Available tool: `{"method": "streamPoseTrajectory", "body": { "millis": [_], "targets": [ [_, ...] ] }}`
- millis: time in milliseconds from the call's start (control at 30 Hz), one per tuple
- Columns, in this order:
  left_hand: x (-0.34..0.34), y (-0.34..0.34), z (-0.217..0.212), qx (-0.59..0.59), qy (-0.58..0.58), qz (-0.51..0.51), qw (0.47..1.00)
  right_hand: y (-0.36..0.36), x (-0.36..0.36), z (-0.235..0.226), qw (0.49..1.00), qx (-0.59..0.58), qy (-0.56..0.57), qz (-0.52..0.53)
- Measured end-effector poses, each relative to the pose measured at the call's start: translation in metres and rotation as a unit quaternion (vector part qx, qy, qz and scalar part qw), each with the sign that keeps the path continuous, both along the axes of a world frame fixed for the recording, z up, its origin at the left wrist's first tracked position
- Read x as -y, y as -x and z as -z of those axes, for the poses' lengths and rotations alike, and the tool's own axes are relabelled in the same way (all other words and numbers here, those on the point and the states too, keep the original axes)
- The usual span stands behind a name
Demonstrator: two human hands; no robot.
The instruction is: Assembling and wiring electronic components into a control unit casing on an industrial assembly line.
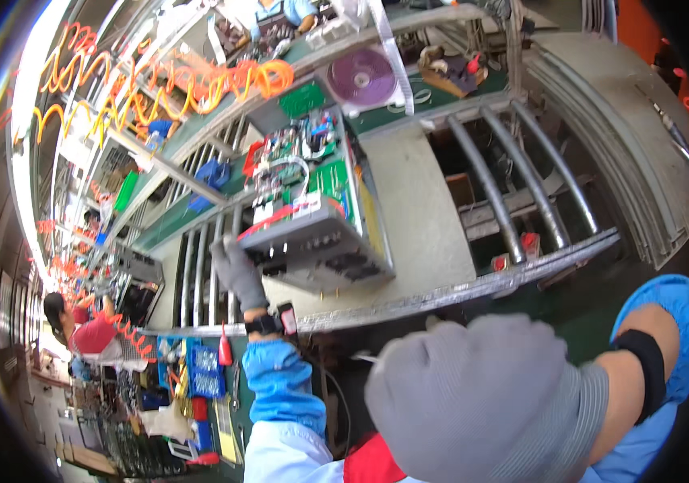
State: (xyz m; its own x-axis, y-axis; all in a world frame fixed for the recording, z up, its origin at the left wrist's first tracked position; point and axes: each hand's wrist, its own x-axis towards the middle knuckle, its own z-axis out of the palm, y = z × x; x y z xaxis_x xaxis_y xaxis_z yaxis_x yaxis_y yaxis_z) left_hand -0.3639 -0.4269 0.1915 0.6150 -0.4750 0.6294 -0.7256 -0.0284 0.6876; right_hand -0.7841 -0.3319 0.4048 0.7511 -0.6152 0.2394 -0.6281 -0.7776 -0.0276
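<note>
An open-topped grey metal equipment case (320, 249) sits on a board across the roller conveyor, green circuit boards (330, 183) and wiring showing inside. My left hand (238, 274), in a grey glove, is at the near left corner of the case, fingers stretched away from me; whether it touches the metal I cannot tell. Close to the camera, my right hand (481, 394), also grey-gloved, is curled closed, apart from the case. A thin pale tip (365, 357) shows beside its fingers; what it belongs to is hidden.
Metal rollers (485, 189) run right of the board (425, 217). Orange coiled air hoses (200, 84) hang at upper left. Blue parts bins (208, 370) and a red-handled item (224, 348) are below left. A purple disc-shaped item (361, 78) lies behind the case. Other people work farther along.
</note>
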Motion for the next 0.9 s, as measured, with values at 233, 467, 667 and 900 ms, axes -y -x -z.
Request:
{"method": "streamPoseTrajectory", "body": {
  "millis": [233, 467, 667, 900],
  "targets": [
    [-0.021, -0.002, -0.035, -0.048, -0.051, 0.067, 0.995, -0.050, -0.032, 0.004, 0.944, 0.090, 0.045, 0.313],
    [-0.019, -0.006, -0.013, 0.038, -0.088, 0.067, 0.993, -0.059, -0.054, -0.004, 0.980, 0.107, 0.043, 0.164],
    [-0.009, 0.009, -0.015, 0.023, -0.115, 0.097, 0.988, -0.062, -0.103, -0.013, 0.996, 0.075, 0.016, 0.036],
    [-0.025, -0.019, -0.029, 0.098, -0.163, 0.032, 0.981, -0.096, -0.047, 0.096, 0.872, 0.444, -0.182, 0.098]
  ]
}}
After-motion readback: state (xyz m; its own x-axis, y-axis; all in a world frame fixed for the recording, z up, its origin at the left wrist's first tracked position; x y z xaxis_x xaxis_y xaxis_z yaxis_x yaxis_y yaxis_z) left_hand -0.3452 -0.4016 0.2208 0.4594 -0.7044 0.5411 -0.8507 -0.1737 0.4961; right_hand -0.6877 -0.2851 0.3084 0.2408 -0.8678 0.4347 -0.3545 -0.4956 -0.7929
